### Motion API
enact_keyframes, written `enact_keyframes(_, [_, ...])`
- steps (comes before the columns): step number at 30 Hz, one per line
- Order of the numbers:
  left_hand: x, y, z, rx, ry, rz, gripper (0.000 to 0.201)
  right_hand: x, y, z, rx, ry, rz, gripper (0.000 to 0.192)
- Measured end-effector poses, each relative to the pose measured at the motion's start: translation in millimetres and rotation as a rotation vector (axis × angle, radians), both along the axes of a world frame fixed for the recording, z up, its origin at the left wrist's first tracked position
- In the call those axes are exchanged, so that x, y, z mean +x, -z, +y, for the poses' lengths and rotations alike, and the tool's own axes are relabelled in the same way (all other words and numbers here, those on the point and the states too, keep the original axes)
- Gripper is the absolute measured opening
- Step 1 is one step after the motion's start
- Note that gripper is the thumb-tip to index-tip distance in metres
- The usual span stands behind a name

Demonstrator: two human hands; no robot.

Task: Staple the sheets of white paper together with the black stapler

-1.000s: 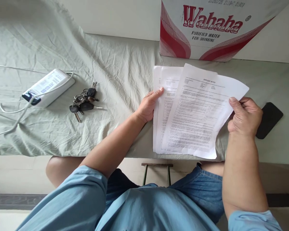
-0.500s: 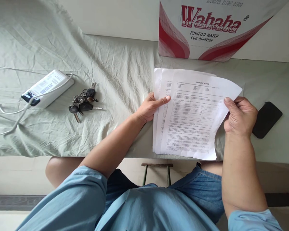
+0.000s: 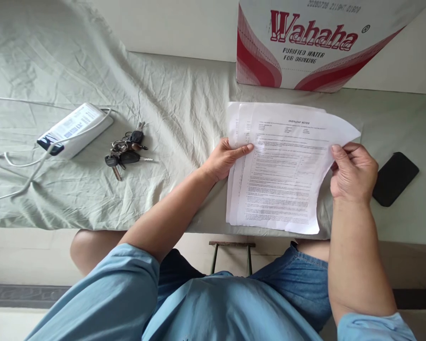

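Several printed paper sheets [image 3: 280, 175], fanned out at their left edges, are held between my two hands above the cloth-covered table near its front edge. The top sheet is headed "OVERLEAF NOTES". My left hand [image 3: 229, 158] pinches the left edges, thumb lying on top and the other fingers mostly hidden beneath. At the upper right edge, my right hand [image 3: 353, 170] grips the paper between thumb and curled fingers, and that side bends upward. A black phone-like slab [image 3: 395, 179] lies just right of my right hand.
A bunch of keys [image 3: 128, 151] rests on the wrinkled green cloth [image 3: 177, 123] at left. Beside it sits a white box-shaped device [image 3: 76, 130] with white cables. A Wahaha water carton [image 3: 312, 71] stands at the back. A stool [image 3: 232, 245] shows below the table edge.
The view has shifted very slightly, so the objects on the table appear a little further right. Both hands keep their grip on the paper sheets.
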State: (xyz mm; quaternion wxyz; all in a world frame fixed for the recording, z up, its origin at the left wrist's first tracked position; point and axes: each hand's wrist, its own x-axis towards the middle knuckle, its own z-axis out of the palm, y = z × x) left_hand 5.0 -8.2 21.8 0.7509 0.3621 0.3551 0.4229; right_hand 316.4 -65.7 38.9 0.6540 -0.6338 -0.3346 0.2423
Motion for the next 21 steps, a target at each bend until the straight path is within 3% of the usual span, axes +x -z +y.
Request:
enact_keyframes(5, [-4,-0.2,11,-0.063,-0.220,-0.082,0.055,2,-7.0,-7,-0.181,-0.255,0.133,0.078])
enact_keyframes(7, [-8,4.3,20,-0.075,-0.317,-0.100,0.056,5,-13.7,-12,-0.326,-0.387,0.145,0.080])
enact_keyframes(14, [-24,24.8,48,-0.041,-0.545,-0.174,0.071,-2,-26.7,-17,-0.605,-0.600,0.205,0.074])
enact_keyframes(18, [-18,24.1,41,-0.029,-0.495,-0.236,0.072,-24,-13.0,-15,-0.528,-0.574,0.240,0.071])
enact_keyframes(21, [-10,13.7,31,-0.027,-0.410,-0.245,0.074,-35,-1.0,-15,-0.335,-0.486,0.210,0.072])
